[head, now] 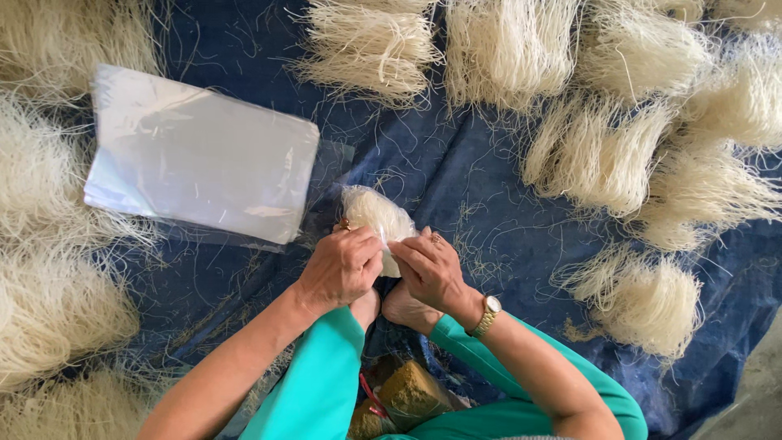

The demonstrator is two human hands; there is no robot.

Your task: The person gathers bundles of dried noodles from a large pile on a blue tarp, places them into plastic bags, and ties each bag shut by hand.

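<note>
Head view, looking straight down: a blue tarp (456, 187) covers the ground, littered with stray strands. Near its middle, the left hand (340, 267) and right hand (429, 270) meet, both with fingers curled tight around a bagged bundle of rice vermicelli (376, 213), gripping it at its near end; the far end pokes out above the knuckles. A gold wristwatch (488, 315) sits on the right wrist. Bare feet show just below the hands, between teal trouser legs (319, 383)

A stack of clear plastic bags (199, 155) lies toward the tarp's left edge, just beside the left hand. Loose vermicelli bundles (599, 159) fan along the top edge and right side; more heaps (49, 301) crowd the left edge

Judgement: the bundle looks light, dry and brittle, strands likely to snap if bent or squeezed hard; the plastic film looks slippery. Best held around the middle with a broad, gentle grip, bag mouth pinched at the near end
</note>
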